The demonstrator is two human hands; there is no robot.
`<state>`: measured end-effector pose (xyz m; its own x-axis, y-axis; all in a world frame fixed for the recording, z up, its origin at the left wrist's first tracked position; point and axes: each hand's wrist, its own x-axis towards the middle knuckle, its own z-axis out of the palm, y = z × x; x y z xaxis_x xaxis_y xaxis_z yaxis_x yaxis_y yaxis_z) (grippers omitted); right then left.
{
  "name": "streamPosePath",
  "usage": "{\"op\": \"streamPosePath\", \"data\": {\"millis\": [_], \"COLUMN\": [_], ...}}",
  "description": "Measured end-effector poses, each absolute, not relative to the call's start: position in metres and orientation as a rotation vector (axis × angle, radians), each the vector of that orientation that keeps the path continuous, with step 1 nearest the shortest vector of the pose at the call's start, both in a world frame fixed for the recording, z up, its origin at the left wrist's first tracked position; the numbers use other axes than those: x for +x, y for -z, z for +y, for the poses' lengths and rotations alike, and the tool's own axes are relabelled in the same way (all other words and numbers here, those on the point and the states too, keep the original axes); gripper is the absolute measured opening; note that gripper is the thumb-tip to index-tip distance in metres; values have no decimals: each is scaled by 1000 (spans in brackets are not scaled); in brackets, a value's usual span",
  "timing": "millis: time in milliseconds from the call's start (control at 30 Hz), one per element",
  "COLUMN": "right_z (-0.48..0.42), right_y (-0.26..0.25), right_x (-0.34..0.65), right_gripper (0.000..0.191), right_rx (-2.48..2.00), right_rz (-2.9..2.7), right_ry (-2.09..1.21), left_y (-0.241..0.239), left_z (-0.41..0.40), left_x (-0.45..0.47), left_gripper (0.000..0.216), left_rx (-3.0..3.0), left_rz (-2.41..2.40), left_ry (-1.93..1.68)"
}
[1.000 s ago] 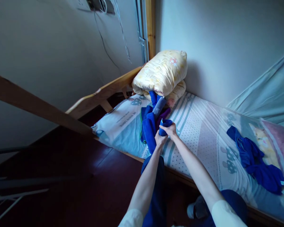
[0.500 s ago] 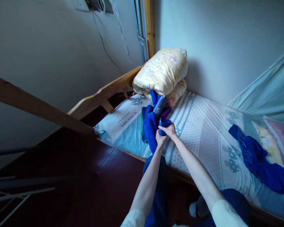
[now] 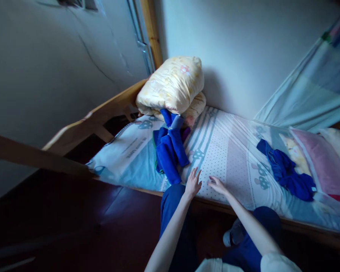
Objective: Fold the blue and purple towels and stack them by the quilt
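My left hand [image 3: 193,183] hovers open over the patterned bed sheet [image 3: 229,147], fingers spread, just right of a row of rolled blue cloths [image 3: 170,149]. My right hand [image 3: 217,185] is open too, fingers stretched low over the sheet beside the left hand. Neither hand holds anything. The blue rolls lie against a folded yellow quilt [image 3: 172,85] at the head of the bed. A loose heap of blue cloth [image 3: 286,173] lies farther right on the sheet.
A wooden bed rail [image 3: 102,113] runs along the left end, with a wooden beam [image 3: 31,158] nearer me. A pink pillow [image 3: 320,158] lies at the right. A pale curtain [image 3: 308,94] hangs by the wall. The dark red floor [image 3: 73,226] is below.
Both hands let go of the rolled blue cloth, which now lies with the other rolls, and drew back toward me, opening. The view swung to the right.
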<state>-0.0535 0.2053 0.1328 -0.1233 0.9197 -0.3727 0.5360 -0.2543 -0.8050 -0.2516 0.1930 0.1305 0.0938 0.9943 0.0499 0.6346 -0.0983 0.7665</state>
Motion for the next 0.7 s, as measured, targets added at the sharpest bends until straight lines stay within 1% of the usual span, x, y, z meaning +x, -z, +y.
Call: {"op": "streamPosePath", "data": {"millis": [67,133,300,400,500,600,700], "right_z": [189,175,141,121,111,114,122], "right_y": [-146,-163,-191,-187,-172,-158,-145], "right_x": [-2,51,168,210,231,247,266], "right_gripper": [36,30,29,31,36,42,46], "right_rx": [-1798,-1891,-2173,-2317,-2336,-2296,-2283], "right_rz": [-1597,-1553,-1320,-1126,-1017,-894,-804], "right_ry": [-1366,-1284,-774,-601,-586,-573,-523], "left_y": [-116,-102,-75,-72,-75,-77,-75], "left_z": [183,173,148,131,121,121,127], "left_x": [-243,-237,-218,-200,-183,-176,-177], "left_gripper": [69,71,73,81,89,88,87], "left_rx": [1853,1901,2050,2109,2126,2136,2145], "left_rz": [1528,1477,1358,1374,1480,1525,1503], "left_ry": [-624,-459,-127,156,413,597,701]}}
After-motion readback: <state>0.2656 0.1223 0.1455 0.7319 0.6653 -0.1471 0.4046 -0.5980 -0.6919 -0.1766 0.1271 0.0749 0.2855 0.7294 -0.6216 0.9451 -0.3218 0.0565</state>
